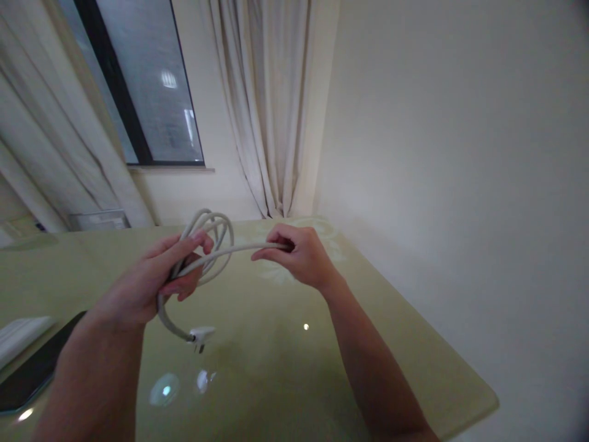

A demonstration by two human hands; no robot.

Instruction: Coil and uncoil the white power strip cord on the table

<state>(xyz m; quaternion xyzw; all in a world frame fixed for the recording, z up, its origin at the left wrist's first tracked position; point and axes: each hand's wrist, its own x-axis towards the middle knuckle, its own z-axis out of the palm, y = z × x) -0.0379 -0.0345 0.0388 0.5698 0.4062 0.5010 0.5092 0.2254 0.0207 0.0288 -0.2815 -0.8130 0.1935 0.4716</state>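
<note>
A white power cord (pixel 223 227) is gathered in several loops, and my left hand (pixel 177 267) is closed around the bundle. From below that hand a short length of the cord curves down to a white plug (pixel 202 336) with metal pins, hanging over the table. Another stretch runs nearly level from the loops to my right hand (pixel 297 252), which pinches it between thumb and fingers. The cord's far end is hidden inside or behind my right hand.
Beneath my hands lies a glossy pale green table (pixel 257 380), its right edge along a white wall (pixel 451 184). A black flat object (pixel 32 374) and a white item (pixel 23 337) lie at the left. Curtains (pixel 267 110) and a window (pixel 151 80) stand behind.
</note>
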